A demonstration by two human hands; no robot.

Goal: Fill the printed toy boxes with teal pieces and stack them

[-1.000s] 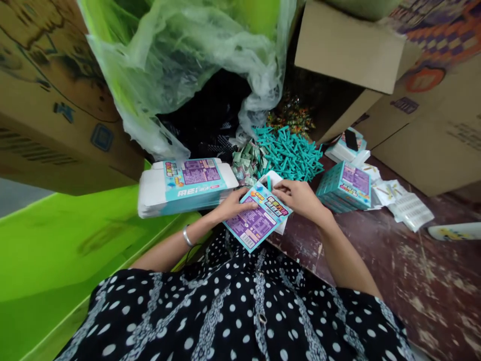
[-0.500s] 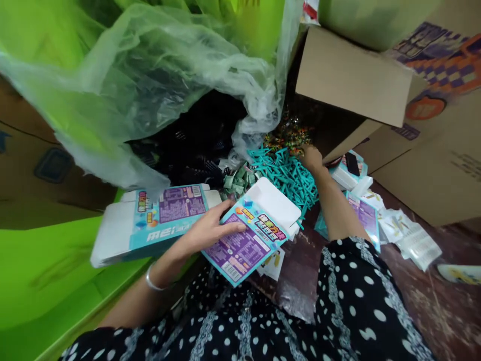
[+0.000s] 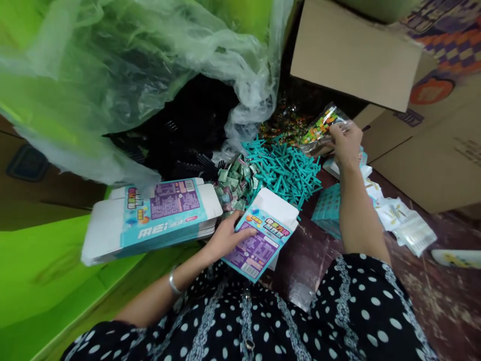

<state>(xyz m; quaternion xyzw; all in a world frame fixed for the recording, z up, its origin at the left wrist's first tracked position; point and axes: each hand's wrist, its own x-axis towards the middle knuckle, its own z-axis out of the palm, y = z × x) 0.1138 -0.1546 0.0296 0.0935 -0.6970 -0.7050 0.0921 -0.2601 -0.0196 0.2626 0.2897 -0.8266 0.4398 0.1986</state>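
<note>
Left hand [image 3: 225, 238]: closed on a teal-and-purple printed carton [image 3: 257, 248], thumb flat on the printed face, other fingers largely hidden beneath. Right hand [image 3: 347, 143]: pinching a clear packet of orange, yellow and green pieces [image 3: 322, 126], raised well apart from the carton. Principal relation: carton at between seven and eight o'clock from the right hand; long axis of carton seven to one, its white flap [image 3: 273, 204] at the one o'clock end, towards the right hand's side; packet's long axis roughly eight to two. Left hand the nearer, already in contact with the carton. Left forearm: in from eight o'clock, silver bangle [image 3: 175, 281] at the wrist. Right forearm: reaching up from between five and six, wrist bent, fingers turned towards ten. Further out from the carton: green wrapped sachets [image 3: 235, 183] at eleven, just beside; teal sticks [image 3: 281, 170], heaped, at one; loose colourful packets [image 3: 283, 125] beyond these at twelve to one; stack of flat cartons [image 3: 165, 215] at nine to ten; teal box [image 3: 326, 210] at two to three; open corrugated box [image 3: 353, 55], at one, farthest.
</note>
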